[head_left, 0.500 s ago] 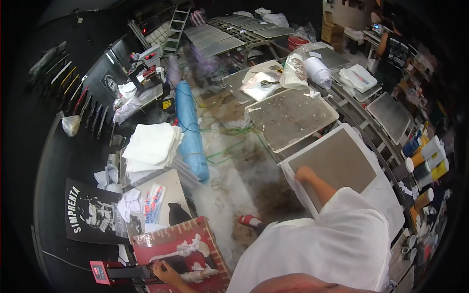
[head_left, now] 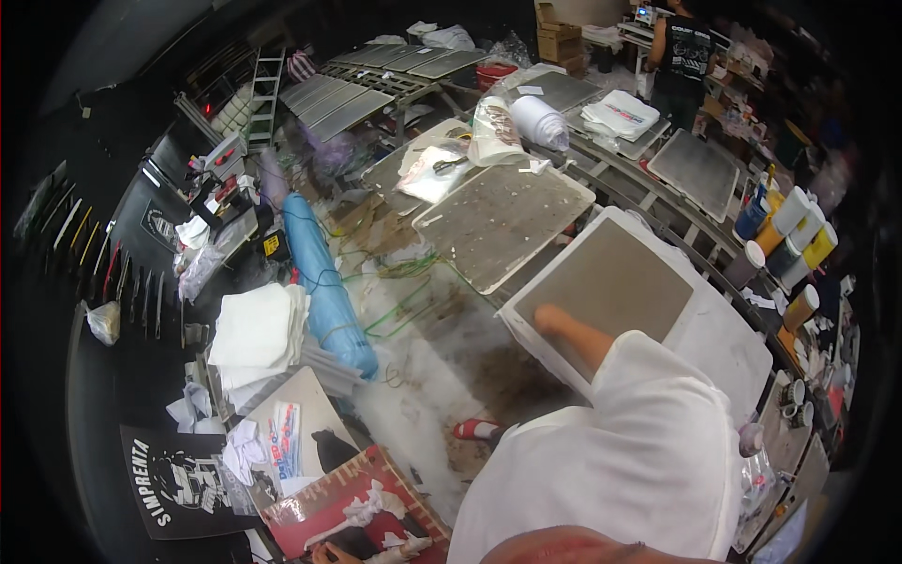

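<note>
My right hand (head_left: 552, 318) is curled closed on the near-left part of a flat, grey-topped board (head_left: 615, 282) with white cloth around its edges. Whatever its fingers hold, if anything, is hidden. At the lower edge of the view, my left hand (head_left: 331, 555) is partly cut off, its fingers curled by a black handle. Beneath it lies a red panel (head_left: 299, 512) with a worn, brown-marked border. Crumpled whitish cloth (head_left: 366, 505) rests on that panel, close to my left hand.
Folded white cloths (head_left: 258, 329) are stacked at the left, beside a long blue wrapped roll (head_left: 324, 282). Another grey board (head_left: 503, 221) lies beyond my right hand. Bottles and tubs (head_left: 789, 226) line the right side. A person (head_left: 684, 61) stands at the far right.
The view has shifted, so most things appear farther left, and the red panel sits lower. My left hand has slipped mostly below the edge. My right hand stays on the board.
</note>
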Demonstrator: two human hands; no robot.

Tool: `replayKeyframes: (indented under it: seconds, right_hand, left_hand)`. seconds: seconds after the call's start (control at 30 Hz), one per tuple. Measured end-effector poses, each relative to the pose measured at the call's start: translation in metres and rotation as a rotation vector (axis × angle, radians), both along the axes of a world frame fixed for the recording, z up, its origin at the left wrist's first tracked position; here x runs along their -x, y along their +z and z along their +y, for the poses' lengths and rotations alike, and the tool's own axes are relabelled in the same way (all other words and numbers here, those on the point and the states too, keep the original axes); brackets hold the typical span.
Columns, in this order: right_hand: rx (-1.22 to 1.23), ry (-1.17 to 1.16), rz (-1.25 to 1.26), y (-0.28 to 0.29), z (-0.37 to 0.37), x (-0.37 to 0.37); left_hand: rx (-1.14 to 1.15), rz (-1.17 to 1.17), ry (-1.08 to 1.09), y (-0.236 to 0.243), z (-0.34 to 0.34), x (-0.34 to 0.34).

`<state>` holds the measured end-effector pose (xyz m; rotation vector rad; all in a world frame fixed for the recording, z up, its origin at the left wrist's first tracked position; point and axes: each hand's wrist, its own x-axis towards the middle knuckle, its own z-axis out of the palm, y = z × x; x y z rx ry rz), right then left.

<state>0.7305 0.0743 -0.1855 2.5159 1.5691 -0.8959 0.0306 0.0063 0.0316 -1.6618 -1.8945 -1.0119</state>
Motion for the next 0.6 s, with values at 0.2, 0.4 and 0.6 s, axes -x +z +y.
replayKeyframes:
  seconds: [0.2,0.4,0.6]
  right_hand:
    - [-0.06,-0.057,-0.054,0.027,0.008,0.038]
    - [-0.153,0.541,0.18,0.109,0.035,0.229]
    - [-0.744,1.335,0.969,0.182,-0.017,0.44]
  left_hand:
    - [0.115,-0.105,0.061,-0.003,-0.018,0.009]
    - [-0.032,-0.058,0.611,-0.028,-0.006,0.007]
    - [-0.135,-0.245,0.938,-0.055,-0.025,0.016]
